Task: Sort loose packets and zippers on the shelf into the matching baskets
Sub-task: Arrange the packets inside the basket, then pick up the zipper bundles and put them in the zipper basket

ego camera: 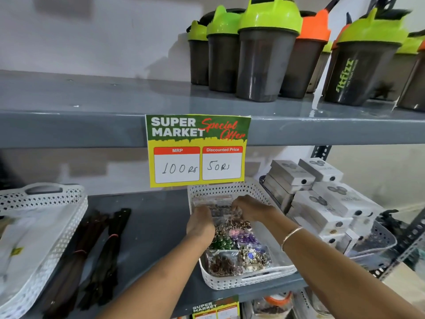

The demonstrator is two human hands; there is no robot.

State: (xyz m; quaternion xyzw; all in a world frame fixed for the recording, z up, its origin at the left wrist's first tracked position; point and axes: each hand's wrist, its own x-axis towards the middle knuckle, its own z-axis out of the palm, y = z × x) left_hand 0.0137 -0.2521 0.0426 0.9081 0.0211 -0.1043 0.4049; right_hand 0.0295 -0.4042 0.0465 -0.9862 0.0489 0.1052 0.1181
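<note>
A white perforated basket [232, 284] stands on the grey shelf, filled with several clear packets of coloured buttons and beads [239, 252]. Both hands reach into its far half. My left hand [201, 221] presses down on the packets at the left side. My right hand [247, 208] pinches a clear packet [219, 207] near the back; a bangle circles that wrist. Dark brown and black zippers [99, 254] lie loose in bundles on the shelf to the left, apart from both hands. A second white basket [66, 217] at far left holds white plastic bags.
A price sign [197, 150] hangs from the upper shelf edge just above the basket. White boxes [322, 199] are stacked in a grey basket at the right. Shaker bottles [266, 54] with green and orange lids line the upper shelf. Bare shelf lies between the zippers and the packet basket.
</note>
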